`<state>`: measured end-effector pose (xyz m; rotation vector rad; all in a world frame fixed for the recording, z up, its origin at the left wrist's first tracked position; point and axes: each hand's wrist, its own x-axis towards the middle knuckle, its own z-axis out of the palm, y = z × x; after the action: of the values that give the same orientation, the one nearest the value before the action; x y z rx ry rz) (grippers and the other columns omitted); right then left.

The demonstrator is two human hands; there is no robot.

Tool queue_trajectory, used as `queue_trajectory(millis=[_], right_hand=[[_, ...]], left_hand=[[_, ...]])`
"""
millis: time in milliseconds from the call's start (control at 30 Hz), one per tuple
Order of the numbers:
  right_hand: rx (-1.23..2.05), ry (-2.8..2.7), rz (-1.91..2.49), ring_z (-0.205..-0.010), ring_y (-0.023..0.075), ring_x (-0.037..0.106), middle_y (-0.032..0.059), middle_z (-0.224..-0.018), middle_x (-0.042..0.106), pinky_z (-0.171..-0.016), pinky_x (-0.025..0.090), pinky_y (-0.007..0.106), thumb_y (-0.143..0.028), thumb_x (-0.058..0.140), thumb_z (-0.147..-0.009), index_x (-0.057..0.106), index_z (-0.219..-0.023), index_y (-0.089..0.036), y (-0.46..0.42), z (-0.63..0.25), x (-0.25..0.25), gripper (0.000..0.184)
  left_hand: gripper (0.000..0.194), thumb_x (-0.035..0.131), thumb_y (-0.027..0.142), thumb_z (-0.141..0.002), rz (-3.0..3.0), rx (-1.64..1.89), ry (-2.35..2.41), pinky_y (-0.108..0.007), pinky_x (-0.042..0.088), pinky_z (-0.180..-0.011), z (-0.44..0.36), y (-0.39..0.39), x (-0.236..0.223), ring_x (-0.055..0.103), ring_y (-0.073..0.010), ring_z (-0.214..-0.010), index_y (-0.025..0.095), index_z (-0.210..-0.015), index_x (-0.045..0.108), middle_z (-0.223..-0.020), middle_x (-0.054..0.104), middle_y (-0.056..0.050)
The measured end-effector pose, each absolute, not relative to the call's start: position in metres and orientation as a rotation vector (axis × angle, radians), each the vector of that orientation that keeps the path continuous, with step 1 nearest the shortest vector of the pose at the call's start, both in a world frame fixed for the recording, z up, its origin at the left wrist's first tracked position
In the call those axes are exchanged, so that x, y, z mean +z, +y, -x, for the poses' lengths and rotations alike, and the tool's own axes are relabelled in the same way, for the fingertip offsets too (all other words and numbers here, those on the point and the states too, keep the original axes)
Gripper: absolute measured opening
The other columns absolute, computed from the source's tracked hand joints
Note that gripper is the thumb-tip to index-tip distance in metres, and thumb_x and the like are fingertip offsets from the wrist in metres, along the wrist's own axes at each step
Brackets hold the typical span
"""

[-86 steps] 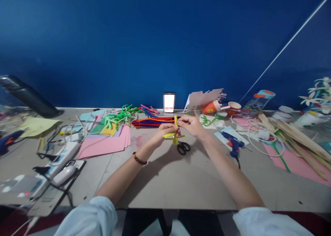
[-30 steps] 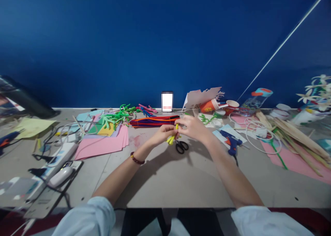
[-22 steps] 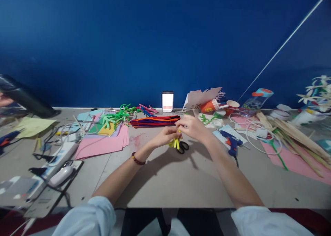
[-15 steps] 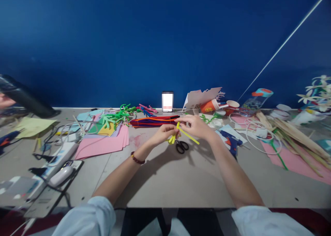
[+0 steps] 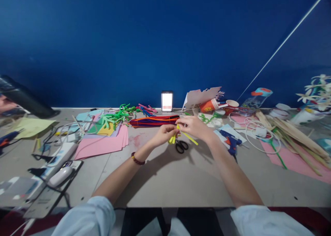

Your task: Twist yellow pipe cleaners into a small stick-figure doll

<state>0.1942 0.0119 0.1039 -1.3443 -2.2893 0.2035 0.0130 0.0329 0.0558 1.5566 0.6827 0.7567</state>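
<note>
Yellow pipe cleaners are pinched between my two hands above the middle of the table. My left hand holds them from the left, where bent yellow ends hang below its fingers. From the right, my right hand pinches the same piece near its top, with one straight end sticking out toward the lower right. Black-handled scissors lie just below my hands, their blades partly hidden. Behind my fingers lies a bundle of red, orange and purple pipe cleaners.
A phone stands against the blue wall. Green pipe-cleaner pieces and pink paper lie left. A blue glue gun, paper cups and looped white cable are right. A power strip sits far left.
My fingers have shifted slightly around the yellow pipe cleaner, and my right fingertips now cover more of its top. The rest of the table looks the same.
</note>
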Motion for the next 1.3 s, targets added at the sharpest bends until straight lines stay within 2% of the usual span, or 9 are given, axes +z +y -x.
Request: queue_trajectory(millis=[167, 333, 467, 667, 833, 967, 1167, 1300], right_hand=[[0.156, -2.340, 1.374, -0.075, 0.0182, 0.060, 0.0051, -0.078, 0.068, -0.066, 0.040, 0.027, -0.015, 0.050, -0.087, 0.071, -0.082, -0.020, 0.013, -0.192, 0.102, 0.022], [0.149, -2.351, 1.295, -0.086, 0.0219, 0.064, 0.0087, -0.094, 0.072, -0.076, 0.046, 0.032, -0.022, 0.045, -0.094, 0.072, -0.101, -0.021, 0.017, -0.195, 0.097, 0.028], [0.130, -2.352, 1.270, -0.093, 0.0233, 0.064, 0.0108, -0.101, 0.071, -0.080, 0.048, 0.034, -0.023, 0.043, -0.095, 0.070, -0.109, -0.020, 0.020, -0.196, 0.093, 0.031], [0.093, -2.322, 1.302, -0.096, 0.0224, 0.063, 0.0103, -0.099, 0.069, -0.082, 0.049, 0.033, -0.020, 0.044, -0.094, 0.070, -0.107, -0.021, 0.022, -0.192, 0.088, 0.029], [0.086, -2.285, 1.347, -0.095, 0.0226, 0.063, 0.0113, -0.099, 0.069, -0.082, 0.049, 0.033, -0.019, 0.047, -0.093, 0.069, -0.106, -0.019, 0.022, -0.188, 0.083, 0.026], [0.189, -2.186, 1.241, -0.096, 0.0207, 0.065, 0.0079, -0.103, 0.071, -0.085, 0.049, 0.032, -0.019, 0.044, -0.093, 0.069, -0.106, -0.022, 0.023, -0.189, 0.083, 0.028], [0.492, -1.966, 1.136, -0.083, 0.0178, 0.069, 0.0038, -0.098, 0.073, -0.077, 0.054, 0.031, -0.026, 0.046, -0.092, 0.057, -0.127, -0.026, 0.022, -0.194, 0.089, 0.036], [0.708, -1.710, 1.071, -0.079, 0.0181, 0.070, 0.0059, -0.098, 0.072, -0.072, 0.056, 0.031, -0.036, 0.055, -0.088, 0.057, -0.117, -0.022, 0.022, -0.194, 0.088, 0.031]], left_hand=[[0.046, 0.067, 0.057, -0.073, -1.543, 0.786, 0.711, -0.020, 0.038, -0.050, -0.016, 0.034, 0.053, 0.051, -0.0091, -0.051, 0.012, -0.067, 0.064, -0.059, 0.061, -0.002], [0.044, 0.070, 0.055, -0.070, -1.432, 0.830, 0.716, -0.021, 0.037, -0.052, -0.014, 0.037, 0.055, 0.051, -0.0096, -0.053, 0.011, -0.070, 0.068, -0.065, 0.067, -0.005], [0.039, 0.074, 0.050, -0.069, -1.336, 0.838, 0.685, -0.024, 0.043, -0.061, -0.012, 0.038, 0.058, 0.058, -0.0126, -0.062, 0.011, -0.074, 0.071, -0.072, 0.070, -0.007], [0.036, 0.072, 0.047, -0.072, -1.257, 0.815, 0.655, -0.027, 0.047, -0.071, -0.011, 0.040, 0.055, 0.063, -0.0158, -0.070, 0.011, -0.076, 0.073, -0.075, 0.072, -0.008], [0.035, 0.072, 0.045, -0.072, -1.241, 0.815, 0.659, -0.026, 0.046, -0.069, -0.012, 0.042, 0.052, 0.062, -0.0143, -0.068, 0.010, -0.076, 0.073, -0.077, 0.072, -0.009], [0.037, 0.076, 0.045, -0.068, -1.188, 0.820, 0.649, -0.026, 0.046, -0.065, -0.012, 0.042, 0.053, 0.062, -0.0138, -0.065, 0.010, -0.078, 0.072, -0.074, 0.071, -0.008], [0.032, 0.077, 0.043, -0.068, -1.241, 0.968, 0.705, -0.023, 0.045, -0.062, -0.011, 0.041, 0.060, 0.059, -0.0113, -0.063, 0.013, -0.081, 0.074, -0.072, 0.072, -0.006], [0.031, 0.077, 0.043, -0.068, -1.282, 1.049, 0.752, -0.023, 0.044, -0.058, -0.013, 0.039, 0.063, 0.057, -0.0106, -0.059, 0.014, -0.080, 0.074, -0.071, 0.072, -0.006]])
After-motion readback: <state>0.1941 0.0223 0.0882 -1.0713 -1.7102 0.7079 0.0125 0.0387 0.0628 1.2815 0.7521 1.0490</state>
